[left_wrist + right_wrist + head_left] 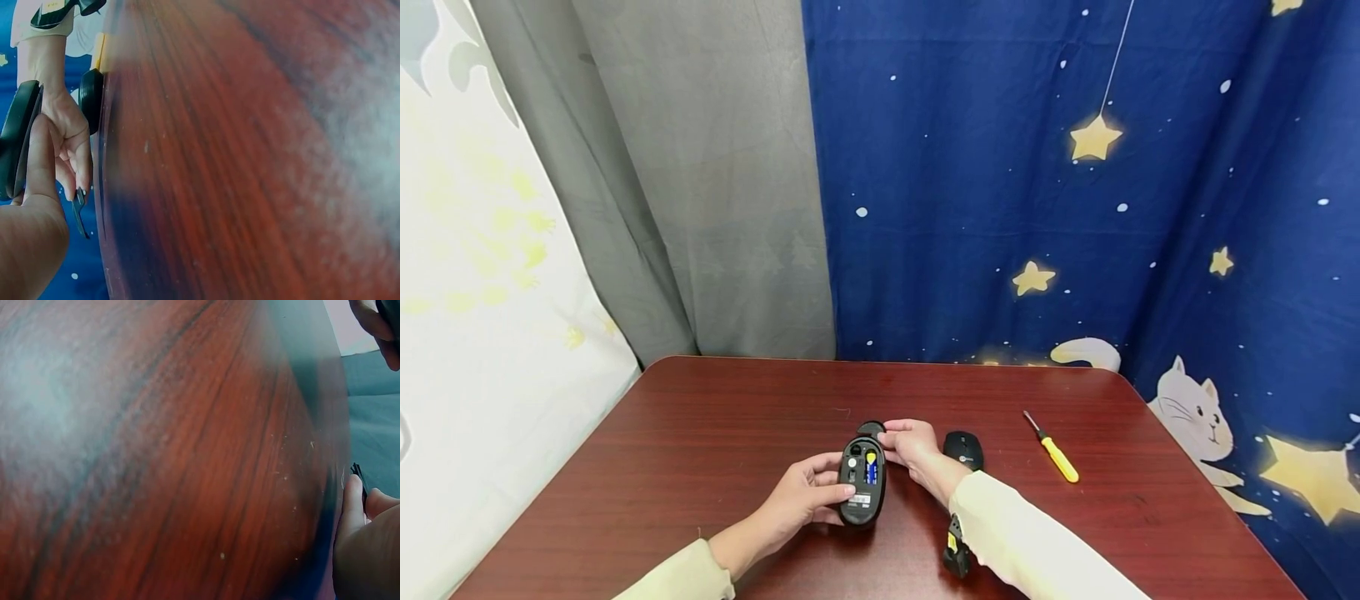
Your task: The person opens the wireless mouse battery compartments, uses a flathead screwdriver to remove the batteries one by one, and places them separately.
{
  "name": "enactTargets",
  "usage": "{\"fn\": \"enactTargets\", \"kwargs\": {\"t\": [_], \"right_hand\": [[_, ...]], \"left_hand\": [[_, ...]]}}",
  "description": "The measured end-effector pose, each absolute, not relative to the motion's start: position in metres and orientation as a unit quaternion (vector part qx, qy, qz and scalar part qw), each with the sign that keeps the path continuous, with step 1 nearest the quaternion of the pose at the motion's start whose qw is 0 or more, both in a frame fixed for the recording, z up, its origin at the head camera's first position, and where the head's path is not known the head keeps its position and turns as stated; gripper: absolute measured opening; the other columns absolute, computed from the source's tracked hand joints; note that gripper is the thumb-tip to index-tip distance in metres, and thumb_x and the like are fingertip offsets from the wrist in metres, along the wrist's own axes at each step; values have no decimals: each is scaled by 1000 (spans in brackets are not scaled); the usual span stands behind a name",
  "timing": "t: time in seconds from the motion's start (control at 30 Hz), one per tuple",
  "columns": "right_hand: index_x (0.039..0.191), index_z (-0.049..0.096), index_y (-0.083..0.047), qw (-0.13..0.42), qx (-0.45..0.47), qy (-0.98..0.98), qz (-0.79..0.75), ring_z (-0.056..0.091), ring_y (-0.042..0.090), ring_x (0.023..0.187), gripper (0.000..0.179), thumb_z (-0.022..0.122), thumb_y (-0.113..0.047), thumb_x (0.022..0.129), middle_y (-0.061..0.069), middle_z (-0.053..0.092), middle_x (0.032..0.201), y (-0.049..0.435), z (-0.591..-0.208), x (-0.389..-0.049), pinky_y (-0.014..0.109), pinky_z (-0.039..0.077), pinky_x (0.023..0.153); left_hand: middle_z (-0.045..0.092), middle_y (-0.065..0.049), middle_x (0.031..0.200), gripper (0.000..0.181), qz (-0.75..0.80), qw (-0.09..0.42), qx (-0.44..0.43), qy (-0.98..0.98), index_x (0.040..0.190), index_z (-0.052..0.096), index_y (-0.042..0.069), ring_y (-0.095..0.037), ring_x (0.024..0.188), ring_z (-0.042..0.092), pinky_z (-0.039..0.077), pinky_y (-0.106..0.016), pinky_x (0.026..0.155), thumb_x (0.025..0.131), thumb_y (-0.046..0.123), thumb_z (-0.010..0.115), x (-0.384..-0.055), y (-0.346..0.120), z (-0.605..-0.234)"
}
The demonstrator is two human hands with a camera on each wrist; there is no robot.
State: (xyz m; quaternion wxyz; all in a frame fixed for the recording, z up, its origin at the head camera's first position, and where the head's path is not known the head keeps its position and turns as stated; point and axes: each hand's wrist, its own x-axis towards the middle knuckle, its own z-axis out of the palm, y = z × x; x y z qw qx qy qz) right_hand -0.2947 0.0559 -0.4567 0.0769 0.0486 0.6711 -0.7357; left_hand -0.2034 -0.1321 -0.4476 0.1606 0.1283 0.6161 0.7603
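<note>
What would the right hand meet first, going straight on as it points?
The right hand, pinching a rounded black cover, seems to have a free way over the reddish wooden table, though depth is unclear.

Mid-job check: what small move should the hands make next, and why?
Probably lower the dark cover-like piece in the right hand onto the upturned mouse: a battery lies exposed in its underside, the left hand grips its side, and the piece is pinched near its far end.
</note>
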Motion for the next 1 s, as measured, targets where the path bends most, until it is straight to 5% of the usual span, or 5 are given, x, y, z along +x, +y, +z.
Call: {"fn": "enactTargets", "kwargs": {"t": [0.6,1.0], "right_hand": [[105,61,16,63,47,675,-733,64,15,64,29,64,18,76,9,66,76,49,-465,-291,33,58,65],[100,64,16,49,49,695,-715,67,18,67,23,67,16,77,19,69,80,47,-466,-293,35,59,65]], "left_hand": [[67,-21,107,57,764,160,131,611,136,38,-13,-25,85,69,58,-40,68,88,0,66,-202,-133,-449],[67,-20,106,56,765,160,135,609,136,39,-13,-25,85,69,58,-40,69,89,0,66,-203,-134,-450]]}}
